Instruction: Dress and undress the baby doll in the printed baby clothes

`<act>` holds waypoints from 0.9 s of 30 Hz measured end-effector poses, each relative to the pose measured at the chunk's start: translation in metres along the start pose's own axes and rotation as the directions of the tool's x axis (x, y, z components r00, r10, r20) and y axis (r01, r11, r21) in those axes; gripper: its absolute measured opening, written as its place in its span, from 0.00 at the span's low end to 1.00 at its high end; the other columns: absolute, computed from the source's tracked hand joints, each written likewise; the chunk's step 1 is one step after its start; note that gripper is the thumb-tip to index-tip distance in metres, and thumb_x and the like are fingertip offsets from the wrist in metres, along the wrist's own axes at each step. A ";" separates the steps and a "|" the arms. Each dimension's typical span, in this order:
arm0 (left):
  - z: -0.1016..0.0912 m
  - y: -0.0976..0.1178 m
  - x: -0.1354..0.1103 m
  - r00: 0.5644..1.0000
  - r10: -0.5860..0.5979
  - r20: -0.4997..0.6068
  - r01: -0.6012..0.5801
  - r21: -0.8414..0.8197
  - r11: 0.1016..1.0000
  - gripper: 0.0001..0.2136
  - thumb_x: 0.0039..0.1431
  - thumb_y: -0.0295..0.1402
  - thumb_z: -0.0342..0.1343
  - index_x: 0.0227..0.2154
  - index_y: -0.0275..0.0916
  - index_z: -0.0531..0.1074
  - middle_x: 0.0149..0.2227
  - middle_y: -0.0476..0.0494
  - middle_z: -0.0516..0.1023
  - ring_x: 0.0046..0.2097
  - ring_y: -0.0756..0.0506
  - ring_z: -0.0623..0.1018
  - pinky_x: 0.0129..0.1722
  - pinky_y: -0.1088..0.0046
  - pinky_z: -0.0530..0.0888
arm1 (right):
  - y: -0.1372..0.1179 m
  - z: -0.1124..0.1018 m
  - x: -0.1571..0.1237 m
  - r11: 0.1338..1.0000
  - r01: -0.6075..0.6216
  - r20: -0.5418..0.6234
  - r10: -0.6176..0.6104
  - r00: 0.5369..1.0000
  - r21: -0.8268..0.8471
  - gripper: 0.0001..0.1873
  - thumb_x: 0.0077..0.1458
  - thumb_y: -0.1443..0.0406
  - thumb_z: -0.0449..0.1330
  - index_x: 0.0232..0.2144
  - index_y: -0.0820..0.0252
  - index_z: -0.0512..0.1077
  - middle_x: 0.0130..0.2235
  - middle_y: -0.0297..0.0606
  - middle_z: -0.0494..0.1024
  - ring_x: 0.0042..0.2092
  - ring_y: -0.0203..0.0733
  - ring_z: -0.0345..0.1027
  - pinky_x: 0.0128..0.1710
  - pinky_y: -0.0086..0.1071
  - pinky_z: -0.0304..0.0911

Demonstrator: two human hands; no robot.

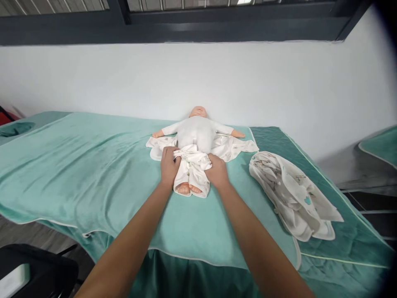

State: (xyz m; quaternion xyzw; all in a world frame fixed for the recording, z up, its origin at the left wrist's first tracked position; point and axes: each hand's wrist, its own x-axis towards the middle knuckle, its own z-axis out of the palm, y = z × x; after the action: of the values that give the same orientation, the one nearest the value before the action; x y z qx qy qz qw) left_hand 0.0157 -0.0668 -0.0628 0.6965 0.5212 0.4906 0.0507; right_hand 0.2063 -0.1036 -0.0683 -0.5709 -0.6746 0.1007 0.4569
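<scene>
A baby doll (196, 131) lies on its back on the green towel (93, 165), head toward the wall, arms spread. White printed baby trousers (192, 169) are bunched over its legs, with both feet poking out at the near end. My left hand (169, 165) is closed on the left side of the trousers at the doll's hip. My right hand (217, 170) is closed on the right side. An opened white garment (235, 148) lies spread under the doll's body.
A crumpled white printed blanket (294, 194) lies to the right on the darker green bed cover (347, 236). A white wall runs just behind the doll. A dark chair (37, 269) stands at the lower left beside the bed edge.
</scene>
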 end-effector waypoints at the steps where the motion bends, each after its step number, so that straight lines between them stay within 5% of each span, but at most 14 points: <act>1: 0.002 -0.002 0.002 1.000 0.017 -0.006 -0.017 -0.002 1.000 0.10 0.54 0.25 0.49 0.39 0.41 0.68 0.42 0.41 0.72 0.49 0.41 0.72 0.52 0.64 0.69 | 0.000 0.001 0.002 0.999 -0.003 -0.012 0.002 1.000 -0.034 0.05 0.52 0.66 0.57 0.26 0.56 0.65 0.28 0.36 0.70 0.33 0.42 0.61 0.31 0.31 0.50; 12: 0.005 0.000 0.013 0.999 0.044 0.022 -0.046 0.057 0.997 0.11 0.49 0.21 0.48 0.32 0.42 0.68 0.41 0.41 0.72 0.48 0.39 0.71 0.50 0.61 0.69 | 0.006 0.011 0.010 0.994 -0.024 -0.057 0.018 0.998 -0.107 0.03 0.54 0.66 0.54 0.29 0.56 0.68 0.29 0.37 0.70 0.33 0.43 0.60 0.32 0.32 0.48; 22: -0.027 0.017 -0.040 0.984 0.115 0.134 -0.122 0.045 0.992 0.09 0.51 0.23 0.48 0.32 0.41 0.70 0.40 0.42 0.75 0.45 0.41 0.71 0.47 0.62 0.69 | 0.009 0.008 0.010 1.000 -0.009 -0.014 0.009 1.000 0.025 0.05 0.51 0.67 0.55 0.25 0.56 0.63 0.26 0.32 0.68 0.30 0.39 0.58 0.31 0.30 0.48; 27: -0.027 0.015 -0.046 0.988 0.093 0.126 -0.099 0.041 0.994 0.10 0.51 0.22 0.47 0.33 0.40 0.70 0.41 0.41 0.74 0.46 0.40 0.70 0.47 0.62 0.70 | 0.008 0.005 0.010 0.999 0.004 -0.031 -0.002 1.000 0.041 0.06 0.51 0.65 0.55 0.24 0.57 0.63 0.26 0.31 0.67 0.31 0.38 0.58 0.31 0.30 0.48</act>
State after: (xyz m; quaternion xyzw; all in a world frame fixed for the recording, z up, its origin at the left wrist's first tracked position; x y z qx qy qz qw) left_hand 0.0066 -0.1210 -0.0692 0.7509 0.4944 0.4358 0.0431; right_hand 0.2086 -0.0905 -0.0715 -0.5619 -0.6662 0.1050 0.4790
